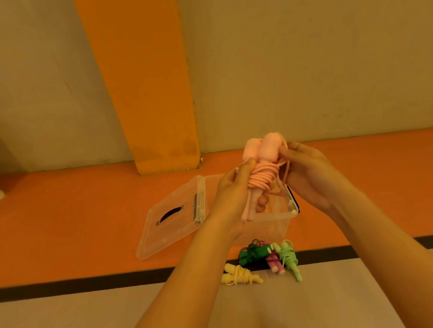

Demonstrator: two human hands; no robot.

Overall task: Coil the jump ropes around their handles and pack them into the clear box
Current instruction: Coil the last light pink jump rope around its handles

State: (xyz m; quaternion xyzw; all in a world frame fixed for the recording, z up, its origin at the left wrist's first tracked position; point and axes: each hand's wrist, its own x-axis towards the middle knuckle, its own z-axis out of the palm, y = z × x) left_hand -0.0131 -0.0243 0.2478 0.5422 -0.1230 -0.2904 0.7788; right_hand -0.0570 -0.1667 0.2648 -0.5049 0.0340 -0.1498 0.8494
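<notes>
Watching remotely through the head camera, I can read no text, label, brand, number or sign anywhere. Nothing legible stands on the clear box [265, 229], its lid [164, 237], the pink jump rope [262, 178] or the coiled ropes [289, 258] lying in front of the box.
</notes>
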